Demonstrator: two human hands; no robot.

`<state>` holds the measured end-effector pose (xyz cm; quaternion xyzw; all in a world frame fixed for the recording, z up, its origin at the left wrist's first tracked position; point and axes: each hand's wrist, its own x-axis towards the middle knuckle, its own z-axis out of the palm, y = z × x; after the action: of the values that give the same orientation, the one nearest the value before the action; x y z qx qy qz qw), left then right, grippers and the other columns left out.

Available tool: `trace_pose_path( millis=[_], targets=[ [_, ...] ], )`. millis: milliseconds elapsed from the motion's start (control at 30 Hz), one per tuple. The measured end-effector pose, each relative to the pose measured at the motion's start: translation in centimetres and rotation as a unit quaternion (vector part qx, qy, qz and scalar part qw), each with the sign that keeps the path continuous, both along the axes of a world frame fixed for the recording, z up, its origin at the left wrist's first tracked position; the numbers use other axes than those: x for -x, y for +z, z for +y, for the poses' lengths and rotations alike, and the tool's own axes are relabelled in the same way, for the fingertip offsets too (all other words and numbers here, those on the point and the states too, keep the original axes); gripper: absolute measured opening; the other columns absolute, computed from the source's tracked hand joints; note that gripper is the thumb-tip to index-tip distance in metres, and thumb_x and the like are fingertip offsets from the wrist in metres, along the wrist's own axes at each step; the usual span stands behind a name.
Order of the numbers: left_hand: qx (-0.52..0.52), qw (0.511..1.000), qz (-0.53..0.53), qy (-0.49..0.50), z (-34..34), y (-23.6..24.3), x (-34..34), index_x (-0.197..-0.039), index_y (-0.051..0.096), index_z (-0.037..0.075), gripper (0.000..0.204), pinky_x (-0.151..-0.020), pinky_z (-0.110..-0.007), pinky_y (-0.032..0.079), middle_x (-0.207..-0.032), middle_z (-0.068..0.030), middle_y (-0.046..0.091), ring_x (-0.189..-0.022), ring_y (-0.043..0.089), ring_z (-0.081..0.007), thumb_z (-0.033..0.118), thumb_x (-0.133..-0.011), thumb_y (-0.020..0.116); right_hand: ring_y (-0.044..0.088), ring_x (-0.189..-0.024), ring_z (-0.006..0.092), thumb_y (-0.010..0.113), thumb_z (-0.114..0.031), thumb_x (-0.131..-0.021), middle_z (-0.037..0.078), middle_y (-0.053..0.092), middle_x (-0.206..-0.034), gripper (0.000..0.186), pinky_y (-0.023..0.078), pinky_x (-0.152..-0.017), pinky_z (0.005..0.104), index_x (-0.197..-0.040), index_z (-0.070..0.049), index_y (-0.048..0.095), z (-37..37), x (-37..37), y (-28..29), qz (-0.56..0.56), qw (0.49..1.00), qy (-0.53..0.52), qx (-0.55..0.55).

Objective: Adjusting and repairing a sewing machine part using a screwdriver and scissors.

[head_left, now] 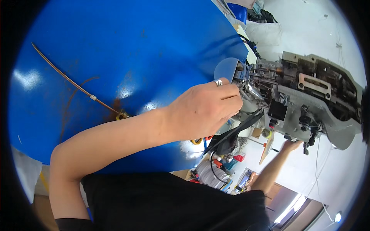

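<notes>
My left hand (204, 109), with a silver ring on one finger, is closed at the working end of a grey sewing machine (296, 92) whose inner metal parts are exposed. Its fingertips are turned away, so what they pinch does not show. Just beside the fingers, a black strip (246, 122) runs from the machine down toward dark material (223, 143). A clear plastic guard (226, 70) sticks out above my knuckles. Farther right, my right hand (291, 145) reaches up to the machine's lower side. Its fingers are mostly hidden behind the machine.
On the blue tabletop (115, 46) lies a thin curved copper-coloured rod (73, 82) with a white band, ending by my left forearm. Yellow loops (197, 141) sit near the table edge. Cluttered supplies (216, 169) fill the space beyond. A cable (317, 169) hangs at right.
</notes>
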<state>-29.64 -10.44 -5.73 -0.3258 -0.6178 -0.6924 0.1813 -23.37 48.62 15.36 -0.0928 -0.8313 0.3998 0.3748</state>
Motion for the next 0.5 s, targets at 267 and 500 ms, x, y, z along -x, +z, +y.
trace_pose_path(
  millis=[267,500],
  targets=[
    [0.001,1.000,0.001,0.017,-0.5,0.5,-0.2,-0.091,0.062,0.001,0.009,-0.073,-0.038,0.053,-0.096,-0.0121,0.063,-0.087,0.063,-0.0318,-0.001,-0.087,0.070,0.057,-0.124,0.0254,0.050,-0.061,-0.102,0.010,0.058,-0.143,0.068,0.044,-0.102,0.0417,-0.146,-0.009,0.050,0.6,-1.1,-3.2,0.123,0.984,-0.108,0.070],
    [0.059,0.998,0.006,0.034,-0.9,1.0,-0.5,-0.089,0.064,0.002,0.008,-0.076,-0.037,0.054,-0.095,-0.0121,0.067,-0.090,0.065,-0.0306,0.000,-0.086,0.071,0.059,-0.125,0.0279,0.050,-0.039,-0.105,0.013,0.060,-0.139,0.052,0.048,-0.106,0.0448,-0.141,-0.001,0.053,-1.1,-5.4,-6.5,-0.057,0.993,-0.049,0.094]
  ],
)
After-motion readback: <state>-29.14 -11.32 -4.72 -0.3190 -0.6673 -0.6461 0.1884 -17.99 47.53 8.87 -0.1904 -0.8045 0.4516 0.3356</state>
